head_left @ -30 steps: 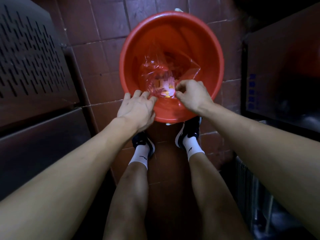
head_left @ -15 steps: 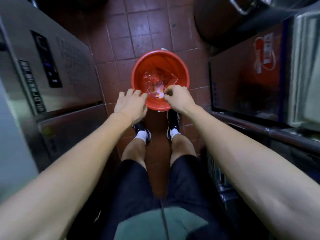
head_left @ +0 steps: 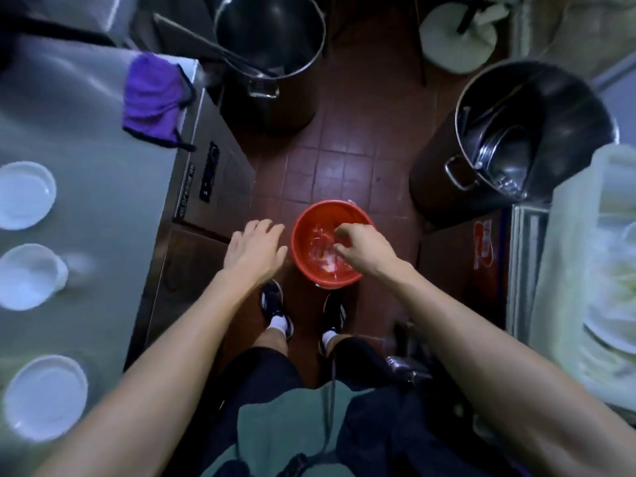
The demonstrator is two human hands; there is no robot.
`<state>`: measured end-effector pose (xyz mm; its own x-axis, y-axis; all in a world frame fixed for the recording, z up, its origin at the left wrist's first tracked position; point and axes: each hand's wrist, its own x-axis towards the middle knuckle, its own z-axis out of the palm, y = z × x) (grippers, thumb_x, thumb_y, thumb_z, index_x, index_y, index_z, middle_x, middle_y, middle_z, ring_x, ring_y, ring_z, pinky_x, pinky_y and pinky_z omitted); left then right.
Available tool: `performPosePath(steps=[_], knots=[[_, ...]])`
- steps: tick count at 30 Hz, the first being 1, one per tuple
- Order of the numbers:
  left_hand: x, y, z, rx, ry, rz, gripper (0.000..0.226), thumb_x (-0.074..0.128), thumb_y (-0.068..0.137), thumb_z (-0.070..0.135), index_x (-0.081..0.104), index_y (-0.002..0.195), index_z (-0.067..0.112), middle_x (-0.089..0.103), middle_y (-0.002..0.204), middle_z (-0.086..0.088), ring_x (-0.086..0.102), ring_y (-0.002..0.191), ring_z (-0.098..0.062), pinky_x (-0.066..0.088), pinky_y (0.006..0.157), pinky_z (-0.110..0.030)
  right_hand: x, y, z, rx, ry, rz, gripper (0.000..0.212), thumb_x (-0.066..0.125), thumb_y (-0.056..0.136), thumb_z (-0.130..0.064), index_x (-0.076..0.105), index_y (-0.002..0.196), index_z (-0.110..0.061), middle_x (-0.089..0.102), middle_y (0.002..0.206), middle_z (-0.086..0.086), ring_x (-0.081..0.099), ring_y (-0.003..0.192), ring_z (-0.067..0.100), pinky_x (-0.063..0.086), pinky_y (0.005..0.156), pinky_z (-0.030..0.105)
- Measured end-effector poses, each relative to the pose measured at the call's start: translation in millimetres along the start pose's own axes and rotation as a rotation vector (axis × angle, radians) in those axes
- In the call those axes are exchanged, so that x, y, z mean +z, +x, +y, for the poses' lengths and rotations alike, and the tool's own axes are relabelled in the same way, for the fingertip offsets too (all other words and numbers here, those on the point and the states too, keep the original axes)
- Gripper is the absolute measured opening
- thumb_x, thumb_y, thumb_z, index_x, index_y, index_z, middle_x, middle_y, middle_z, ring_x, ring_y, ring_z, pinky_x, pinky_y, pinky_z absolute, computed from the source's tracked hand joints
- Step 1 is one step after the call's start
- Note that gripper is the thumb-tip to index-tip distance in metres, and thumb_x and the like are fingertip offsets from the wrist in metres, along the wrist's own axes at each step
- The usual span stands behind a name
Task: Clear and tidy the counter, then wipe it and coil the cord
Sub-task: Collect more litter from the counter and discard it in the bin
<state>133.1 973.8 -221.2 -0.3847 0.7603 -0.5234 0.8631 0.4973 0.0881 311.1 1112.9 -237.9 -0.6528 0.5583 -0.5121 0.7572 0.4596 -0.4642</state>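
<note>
Standing over the red bucket [head_left: 303,235] on the floor, right hand [head_left: 364,247] above it, fingers curled, pinch unclear; left hand [head_left: 253,249] spread, empty, at its 9 o'clock; purple cloth [head_left: 151,98] on counter [head_left: 103,208] at 10 o'clock, nearer left

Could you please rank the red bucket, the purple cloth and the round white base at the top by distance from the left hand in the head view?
From the left hand:
1. Red bucket, on the floor just to its right.
2. Purple cloth, up on the counter's corner.
3. Round white base, far across the floor.
</note>
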Motion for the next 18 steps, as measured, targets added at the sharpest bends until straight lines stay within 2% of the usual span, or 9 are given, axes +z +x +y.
performPosePath(steps=[4,8,10,14,18], knots=[[-24,-32,-18,-0.107,-0.052,0.105,0.055,0.043,0.101,0.043,0.035,0.151,0.022,0.037,0.156,-0.003,0.03,0.143,-0.027,0.035,0.111,-0.048,-29,1,-31,-0.127,-0.051,0.05,0.028,0.062,0.089,-0.03,0.068,0.116,-0.023,0.071,0.115,0.003,0.066,0.104,0.025,0.05,0.083,0.033],[-31,-71,-44,-0.213,-0.097,0.203,0.056,0.042,0.101,0.044,0.034,0.151,0.022,0.033,0.158,-0.004,0.027,0.145,-0.026,0.034,0.113,-0.049,-36,1,-80,-0.245,-0.109,0.001,0.035,0.06,0.089,-0.029,0.066,0.123,-0.025,0.068,0.125,0.004,0.062,0.116,0.025,0.05,0.094,0.039],[-27,-93,-58,-0.275,-0.119,0.247,0.055,0.044,0.1,0.044,0.035,0.151,0.023,0.028,0.16,-0.004,0.024,0.147,-0.026,0.032,0.114,-0.05,-33,-2,-107,-0.317,-0.126,-0.014,0.035,0.062,0.09,-0.027,0.066,0.125,-0.022,0.068,0.126,0.005,0.063,0.115,0.026,0.051,0.095,0.038],[-13,-142,-89,-0.392,-0.176,0.349,0.054,0.048,0.098,0.045,0.04,0.147,0.025,0.028,0.16,-0.004,0.025,0.146,-0.025,0.035,0.112,-0.049,-16,-14,-159,-0.467,-0.139,-0.044,0.027,0.064,0.089,-0.024,0.071,0.114,-0.016,0.072,0.116,0.008,0.066,0.108,0.029,0.053,0.091,0.038],[12,-203,-113,-0.518,-0.237,0.394,0.053,0.048,0.098,0.045,0.041,0.147,0.025,0.027,0.159,-0.005,0.024,0.146,-0.026,0.035,0.111,-0.05,15,-36,-200,-0.59,-0.191,-0.064,0.035,0.067,0.087,-0.026,0.069,0.121,-0.017,0.07,0.12,0.006,0.064,0.112,0.025,0.049,0.095,0.033]])
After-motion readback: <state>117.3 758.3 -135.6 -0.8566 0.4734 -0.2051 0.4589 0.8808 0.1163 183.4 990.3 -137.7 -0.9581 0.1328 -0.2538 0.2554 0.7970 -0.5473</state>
